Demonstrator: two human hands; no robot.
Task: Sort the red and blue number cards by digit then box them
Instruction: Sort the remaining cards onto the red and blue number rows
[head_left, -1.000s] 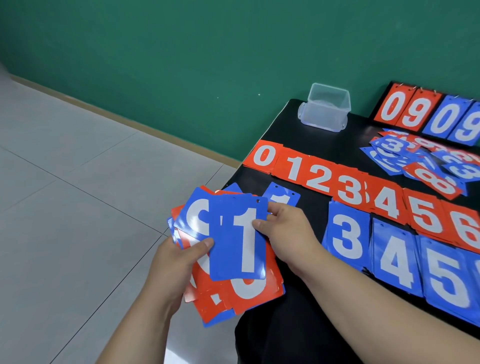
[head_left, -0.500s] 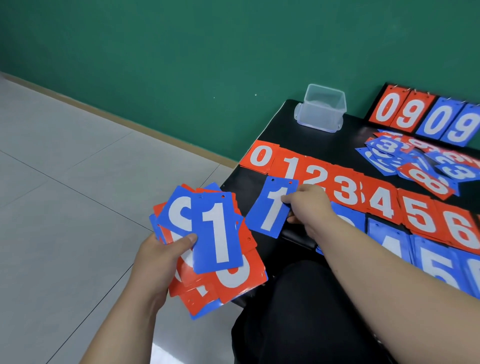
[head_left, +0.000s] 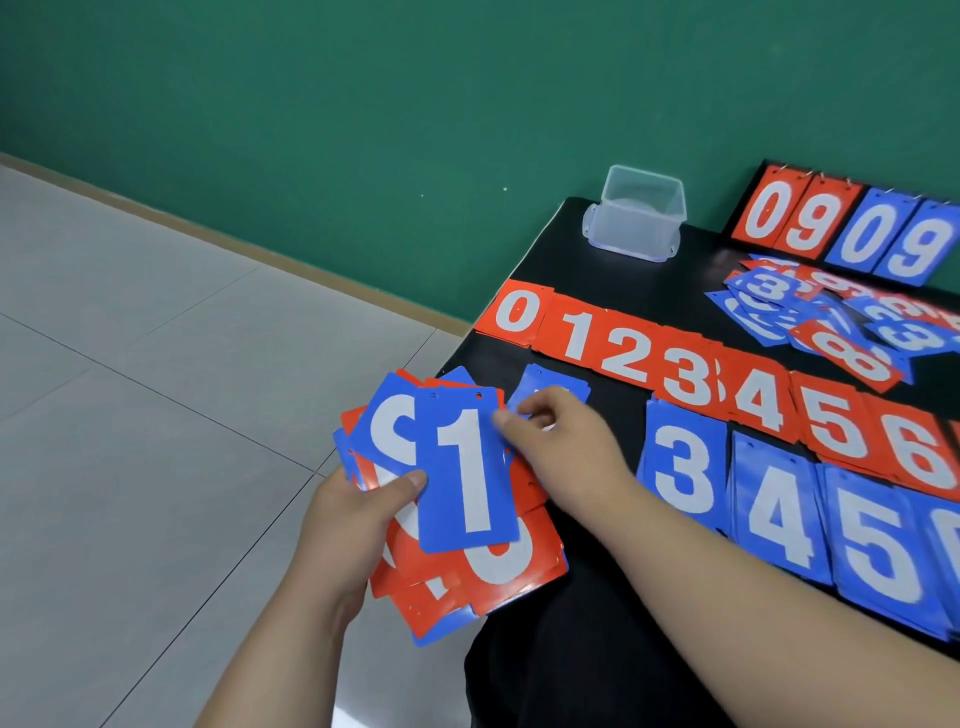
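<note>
Black counter | left hand fingers clasp fanned stack, blue 1 topmost | right hand curled, blurred, hold unclear, covering a blue card | blue row cropped right

a flat, matte dark-green painted wall fills the view from 9 to 2 o'clock. a thin tan skirting strip runs diagonally along its foot. pale grey square floor tiles with dark grout lines spread from 6 to 9 o'clock (softly, evenly lit). a black-topped table sits at 3 o'clock.
</note>
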